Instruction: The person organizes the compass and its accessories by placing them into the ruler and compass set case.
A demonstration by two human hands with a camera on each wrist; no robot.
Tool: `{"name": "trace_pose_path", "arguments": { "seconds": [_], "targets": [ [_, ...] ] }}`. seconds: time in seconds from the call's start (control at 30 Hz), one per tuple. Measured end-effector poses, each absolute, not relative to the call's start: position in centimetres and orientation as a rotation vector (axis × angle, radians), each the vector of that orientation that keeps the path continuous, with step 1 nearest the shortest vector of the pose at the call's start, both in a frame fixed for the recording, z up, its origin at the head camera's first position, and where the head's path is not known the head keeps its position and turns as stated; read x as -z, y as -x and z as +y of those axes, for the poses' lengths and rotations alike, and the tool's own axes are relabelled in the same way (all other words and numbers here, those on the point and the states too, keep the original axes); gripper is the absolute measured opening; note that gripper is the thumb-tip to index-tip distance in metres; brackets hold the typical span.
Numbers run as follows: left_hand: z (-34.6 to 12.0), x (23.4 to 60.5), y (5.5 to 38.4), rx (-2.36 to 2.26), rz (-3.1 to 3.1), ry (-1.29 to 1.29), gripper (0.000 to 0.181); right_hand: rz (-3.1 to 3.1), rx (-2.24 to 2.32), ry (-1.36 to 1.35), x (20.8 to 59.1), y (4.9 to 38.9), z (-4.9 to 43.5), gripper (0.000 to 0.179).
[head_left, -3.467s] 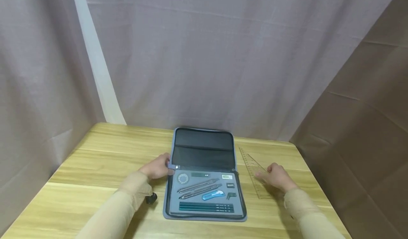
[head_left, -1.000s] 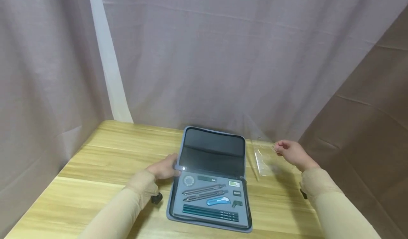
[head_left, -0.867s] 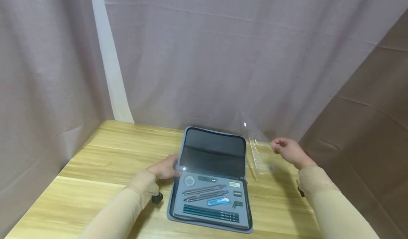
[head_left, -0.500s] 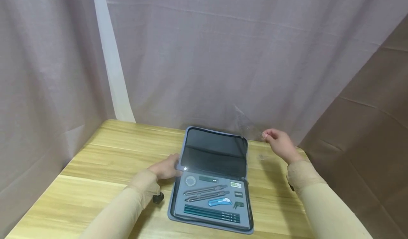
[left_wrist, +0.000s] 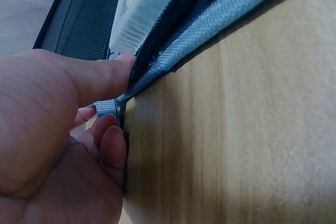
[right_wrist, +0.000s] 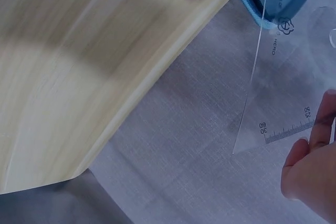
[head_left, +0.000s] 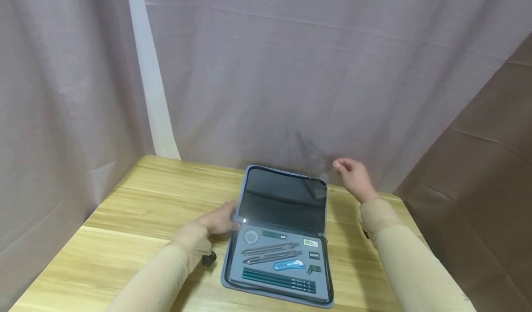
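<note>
A blue-grey zip case (head_left: 287,302) lies unfolded on the wooden table, its dark mesh lid at the back. My left hand (head_left: 219,218) pinches the case's left edge near the fold; in the left wrist view the thumb (left_wrist: 105,77) lies on the edge, fingers curled by a small strap (left_wrist: 107,107). Between thumb and fingers, my right hand (head_left: 354,179) holds a clear triangular set square (head_left: 312,159) by its sloping edge, raised above the lid's right back corner. Printed scale marks show on the set square (right_wrist: 283,77) in the right wrist view.
Inside the case's grey insert sit pencils (head_left: 278,280), a blue cutter (head_left: 289,265), two compasses (head_left: 272,257), a sharpener (head_left: 314,255), an eraser (head_left: 310,243) and a round dial (head_left: 251,237). Grey curtains (head_left: 266,71) hang behind the wooden table (head_left: 137,238).
The set square lay flat right of the case under my right hand; it was lifted, tilted up and carried left to above the lid. My left hand has kept its grip on the case.
</note>
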State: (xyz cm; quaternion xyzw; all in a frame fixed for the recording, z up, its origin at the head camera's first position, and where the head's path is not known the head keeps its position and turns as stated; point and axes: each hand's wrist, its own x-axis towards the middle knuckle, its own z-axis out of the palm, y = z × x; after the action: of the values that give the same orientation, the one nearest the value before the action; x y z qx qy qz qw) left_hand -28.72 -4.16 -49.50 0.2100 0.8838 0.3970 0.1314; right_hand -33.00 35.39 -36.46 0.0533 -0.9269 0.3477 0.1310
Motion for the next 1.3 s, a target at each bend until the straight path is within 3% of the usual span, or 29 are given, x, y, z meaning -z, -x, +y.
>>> {"name": "trace_pose_path", "arguments": {
  "seconds": [0.87,1.3],
  "targets": [
    [-4.0,49.2,28.3,-1.166,2.538,-0.619,0.042,-2.901,-0.795,-0.245,36.8,33.4,33.5,0.032],
    [-4.3,49.0,28.2,-1.167,2.518,-0.642,0.038,-2.998,-0.416,-0.501,35.4,34.0,30.0,0.019]
  ]
}}
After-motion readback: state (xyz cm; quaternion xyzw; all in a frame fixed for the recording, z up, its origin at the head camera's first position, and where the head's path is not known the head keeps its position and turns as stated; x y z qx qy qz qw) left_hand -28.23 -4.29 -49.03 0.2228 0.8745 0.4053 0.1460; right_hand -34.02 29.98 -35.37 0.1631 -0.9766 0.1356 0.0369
